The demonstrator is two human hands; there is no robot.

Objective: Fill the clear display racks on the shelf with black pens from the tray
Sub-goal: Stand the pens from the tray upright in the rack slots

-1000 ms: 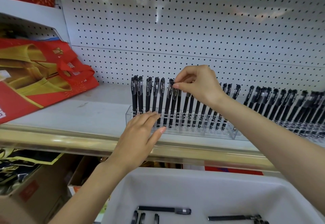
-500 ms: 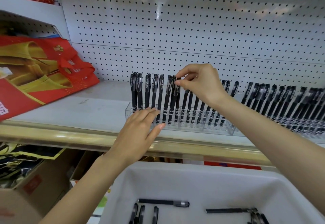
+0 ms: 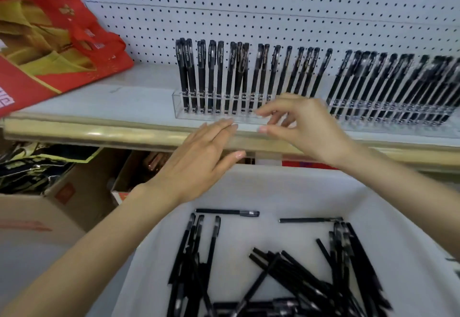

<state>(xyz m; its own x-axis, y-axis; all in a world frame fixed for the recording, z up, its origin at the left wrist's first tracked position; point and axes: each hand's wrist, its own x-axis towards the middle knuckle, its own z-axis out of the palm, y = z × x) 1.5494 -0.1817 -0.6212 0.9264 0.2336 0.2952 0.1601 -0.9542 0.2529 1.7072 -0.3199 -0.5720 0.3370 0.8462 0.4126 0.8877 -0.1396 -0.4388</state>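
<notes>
Below the beige shelf edge [image 3: 119, 133], white plastic tray [image 3: 298, 187]: slim black capped pens [image 3: 278, 274], loose heap; likely light, rigid, smooth, best pinched mid-barrel. Clear acrylic display rack [image 3: 219, 115] above, part-filled. Left hand [image 3: 199, 157] flat, empty; right hand [image 3: 306, 130] loosely spread, empty.

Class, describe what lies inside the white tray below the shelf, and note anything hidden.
The white tray holds loose black pens: two lying singly near its far end, a crisscrossed heap nearer. The floor under the heap is covered; the near end runs out of frame.
</notes>
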